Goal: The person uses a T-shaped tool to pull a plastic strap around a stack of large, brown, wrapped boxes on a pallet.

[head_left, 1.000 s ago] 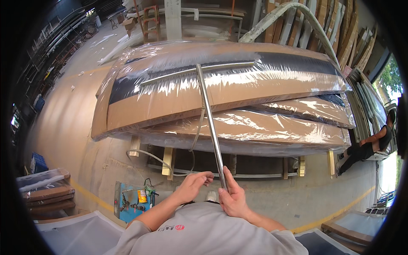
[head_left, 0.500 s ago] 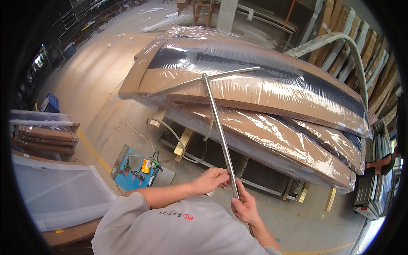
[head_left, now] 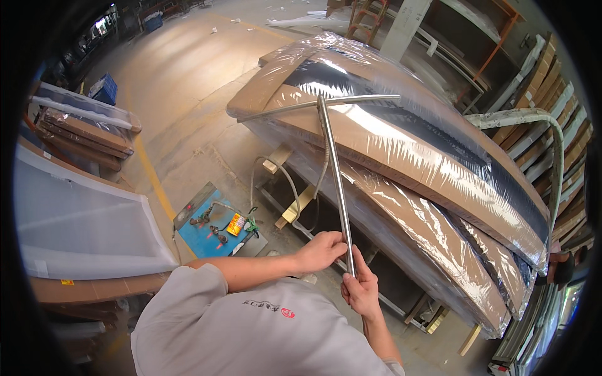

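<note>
The fingers of the right hand (head_left: 364, 294) are closed around the lower end of a T-shaped metal tool (head_left: 338, 194), the thumb lying along its shiny pole. The fingers of the left hand (head_left: 320, 252) are curled in at the left side of the same pole, a little above the right hand; whether they grip it or merely touch it, I cannot tell. The pole leads away from the body to a long, thin crossbar (head_left: 370, 98) spread across the top package (head_left: 389, 150) of a pile; whether the bar rests on the film is unclear. A pale hose (head_left: 291, 182) joins the pole partway along and loops down to the left. The top package, brown with a dark band under glossy clear film, overlaps the lower packages (head_left: 433, 250), which are wrapped alike, and wooden blocks (head_left: 295, 210) jut out under the pile's near edge. Left of these, a blue board (head_left: 210, 238) on the floor carries metal fittings and a yellow container (head_left: 236, 224). Farther left, beyond a yellow floor line (head_left: 153, 178), lie a white translucent panel (head_left: 94, 213), a smaller wrapped stack (head_left: 88, 135) and a blue crate (head_left: 104, 89). At the far right stand long leaning cartons (head_left: 545, 125).
</note>
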Tool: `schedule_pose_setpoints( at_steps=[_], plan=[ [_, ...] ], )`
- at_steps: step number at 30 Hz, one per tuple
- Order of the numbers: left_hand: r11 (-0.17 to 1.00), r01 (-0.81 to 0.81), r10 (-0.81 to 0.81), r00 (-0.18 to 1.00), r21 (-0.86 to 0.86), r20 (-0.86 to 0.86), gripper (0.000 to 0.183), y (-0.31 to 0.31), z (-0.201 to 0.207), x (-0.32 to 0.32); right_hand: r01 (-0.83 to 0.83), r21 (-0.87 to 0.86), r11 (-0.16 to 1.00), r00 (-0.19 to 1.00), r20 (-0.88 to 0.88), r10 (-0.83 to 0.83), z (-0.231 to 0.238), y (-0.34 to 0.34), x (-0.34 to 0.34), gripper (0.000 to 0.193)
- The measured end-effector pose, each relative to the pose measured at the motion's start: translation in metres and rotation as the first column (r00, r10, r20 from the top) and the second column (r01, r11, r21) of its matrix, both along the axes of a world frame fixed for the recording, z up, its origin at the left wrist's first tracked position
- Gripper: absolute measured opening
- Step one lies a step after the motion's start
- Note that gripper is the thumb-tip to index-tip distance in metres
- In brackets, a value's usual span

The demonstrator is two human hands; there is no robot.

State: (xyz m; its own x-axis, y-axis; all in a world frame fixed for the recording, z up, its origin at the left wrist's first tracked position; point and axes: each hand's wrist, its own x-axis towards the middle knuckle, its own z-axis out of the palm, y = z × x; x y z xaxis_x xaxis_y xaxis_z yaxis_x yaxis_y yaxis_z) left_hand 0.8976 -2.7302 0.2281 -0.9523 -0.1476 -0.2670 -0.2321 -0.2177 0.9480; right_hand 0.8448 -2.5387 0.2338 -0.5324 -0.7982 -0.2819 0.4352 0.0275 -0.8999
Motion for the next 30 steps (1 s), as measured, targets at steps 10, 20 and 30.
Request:
schedule_pose_setpoints(
  at_steps=[10,20,30],
  plan=[
    [0.867,-0.486,0.464,0.868,-0.112,-0.176,0.017,-0.113,0.005,-0.023,0.035,0.036,0.999,0.998,-0.052,-0.033,0.043,-0.194,-0.007,0.065],
    [0.97,-0.138,0.148,0.988,0.202,-0.038,0.02,-0.128,0.049,0.025,0.048,0.036,0.998,0.965,0.258,-0.056,0.092,-0.181,0.033,0.074],
    [0.94,-0.14,0.166,0.984,0.312,-0.06,0.023,-0.147,0.044,0.002,0.16,0.037,0.986,0.957,0.241,-0.164,0.087,-0.214,0.026,0.066]
  ],
)
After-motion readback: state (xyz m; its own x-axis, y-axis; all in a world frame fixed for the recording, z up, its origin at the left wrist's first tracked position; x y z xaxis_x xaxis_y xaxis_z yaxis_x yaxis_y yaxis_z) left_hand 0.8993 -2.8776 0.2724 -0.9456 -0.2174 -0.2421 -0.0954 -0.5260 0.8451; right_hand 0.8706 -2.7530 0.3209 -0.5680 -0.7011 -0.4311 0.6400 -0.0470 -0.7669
